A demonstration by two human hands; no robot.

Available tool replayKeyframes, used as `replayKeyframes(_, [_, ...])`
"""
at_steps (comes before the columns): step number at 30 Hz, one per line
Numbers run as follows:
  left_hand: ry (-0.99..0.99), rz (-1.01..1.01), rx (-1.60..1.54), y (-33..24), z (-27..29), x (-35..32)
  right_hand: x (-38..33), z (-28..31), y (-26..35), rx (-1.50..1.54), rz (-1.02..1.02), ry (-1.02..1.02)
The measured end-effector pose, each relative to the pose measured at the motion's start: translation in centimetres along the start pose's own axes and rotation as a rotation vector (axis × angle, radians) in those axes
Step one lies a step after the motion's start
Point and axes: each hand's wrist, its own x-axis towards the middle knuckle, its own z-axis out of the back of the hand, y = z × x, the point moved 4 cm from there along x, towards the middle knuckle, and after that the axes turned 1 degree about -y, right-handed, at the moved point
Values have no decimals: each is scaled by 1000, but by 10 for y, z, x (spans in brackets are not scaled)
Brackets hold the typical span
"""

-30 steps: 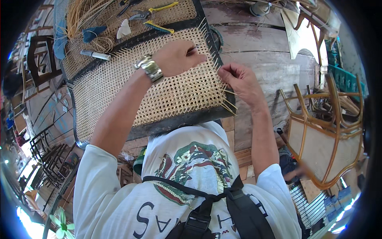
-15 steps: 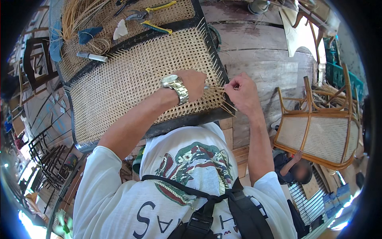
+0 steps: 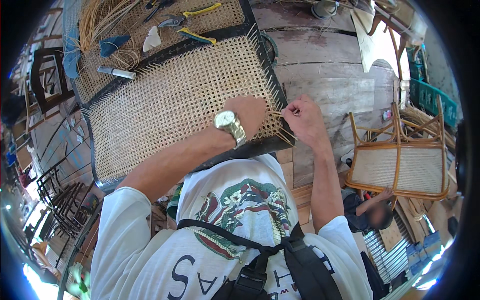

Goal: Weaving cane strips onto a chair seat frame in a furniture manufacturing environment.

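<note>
Hands at the woven cane panel (image 3: 170, 100) edge: right hand (image 3: 304, 119) pinches a cane strand (image 3: 280, 114), left hand (image 3: 249, 114) presses flat.

A cane strand (image 3: 286, 114) is pinched by the right hand (image 3: 305, 120) at the woven panel (image 3: 170, 105) edge. The panel is pressed by the left hand (image 3: 247, 114). Pliers (image 3: 187, 22) are laid beyond.

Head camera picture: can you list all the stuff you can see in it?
cane panel: one, tan weave in a black frame, centre
cane strands: several, tan, sticking out at the panel's right edge
pliers: one pair, yellow handles, top
knife: one, silver, upper left
cane bundle: one, tan, top left
chair: one, brown with woven seat, right
another person: one, lower right, a hand on the chair
watch: one, silver, left wrist
left hand: on the weave
right hand: pinching strands
</note>
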Motion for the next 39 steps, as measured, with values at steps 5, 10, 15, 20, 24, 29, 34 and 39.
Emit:
replayKeyframes(5, [-96, 36, -108, 10, -15, -10, 1, -14, 5, -6, 60, -29])
replayKeyframes(10, [19, 110, -211, 27, -8, 15, -2, -20, 24, -78, 27, -32])
replayKeyframes(15, [285, 131, -400, 38, -14, 29, -10, -24, 35, -213, 32, -18])
replayKeyframes(20, [130, -42, -205, 52, -1, 30, -11, -29, 32, -275, 32, -124])
replayKeyframes(24, [-14, 207, -182, 131, 61, 10, -11, -25, 30, -263, 84, -136])
replayKeyframes(29, [-70, 146, -226, 144, 109, -31, 6, -13, 35, -39, -15, -10])
replayKeyframes(34, [-249, -224, -491, 85, 122, -34, 27, -28, 65, 778, 72, 82])
replayKeyframes(39, [-76, -5, -592, 76, 76, -12, 21, -15, 38, 509, -137, -81])
